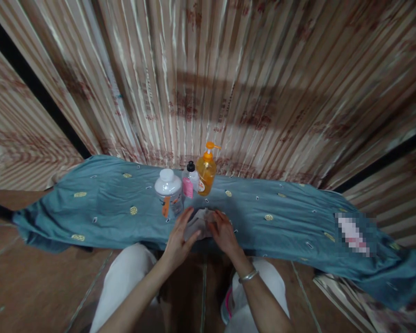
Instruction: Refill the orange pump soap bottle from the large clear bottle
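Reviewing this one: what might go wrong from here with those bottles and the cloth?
The left hand is close to the white-capped bottle, so a sideways move might knock it. The grey cloth is near the front edge and could slip off. The teal cover is wrinkled; a tug might unsettle the bottles.

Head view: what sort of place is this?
Probably a curtained-off spot indoors, perhaps in a home, though the pictures do not settle that. A patterned curtain hangs behind, a printed blue-green cover drapes a low surface, and the brown floor looks tiled.
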`<state>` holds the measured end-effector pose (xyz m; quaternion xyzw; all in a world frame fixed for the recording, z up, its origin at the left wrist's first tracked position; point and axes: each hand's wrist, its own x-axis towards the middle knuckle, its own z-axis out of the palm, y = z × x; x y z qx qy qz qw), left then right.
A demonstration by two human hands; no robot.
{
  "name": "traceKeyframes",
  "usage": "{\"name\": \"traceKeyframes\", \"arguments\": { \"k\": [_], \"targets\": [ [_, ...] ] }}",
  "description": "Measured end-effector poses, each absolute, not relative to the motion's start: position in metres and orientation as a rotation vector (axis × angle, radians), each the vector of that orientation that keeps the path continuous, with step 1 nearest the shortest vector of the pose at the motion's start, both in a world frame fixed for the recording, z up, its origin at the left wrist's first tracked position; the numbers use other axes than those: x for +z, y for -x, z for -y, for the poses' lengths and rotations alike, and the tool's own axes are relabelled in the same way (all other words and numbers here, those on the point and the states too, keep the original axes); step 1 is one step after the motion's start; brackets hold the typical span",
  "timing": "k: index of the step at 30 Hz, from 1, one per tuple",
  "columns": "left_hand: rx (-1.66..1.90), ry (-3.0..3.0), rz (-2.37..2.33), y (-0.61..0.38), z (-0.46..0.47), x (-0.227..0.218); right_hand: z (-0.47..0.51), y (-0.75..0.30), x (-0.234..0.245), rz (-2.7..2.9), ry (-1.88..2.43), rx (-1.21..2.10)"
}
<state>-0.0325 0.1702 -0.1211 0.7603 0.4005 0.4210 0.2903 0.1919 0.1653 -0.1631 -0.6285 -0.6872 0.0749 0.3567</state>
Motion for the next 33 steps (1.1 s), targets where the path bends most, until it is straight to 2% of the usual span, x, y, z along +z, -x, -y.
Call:
{"name": "traceKeyframes", "arguments": {
  "k": [7, 18, 27, 33],
  "targets": [
    [1.19, -1.885, -1.007, 0.011, -0.195, -0.125, -0.183, -0.213, -0.13, 1.638, 1.605, 0.097],
    [1.229, -1.866, -0.954, -0.015, -0.221, -0.127, -0.254, -0.209, -0.033, 1.668, 1.441, -0.006],
    [1.214, -1.896, -0.989, -0.015, -0.219, -0.161, -0.267, -0.198, -0.017, 1.673, 1.507, 0.014],
    [1.184, -1.918, -0.963, -0.018, -0.217, -0.159, -0.308, -0.211, 0.002, 1.605, 1.586, 0.053]
  ]
}}
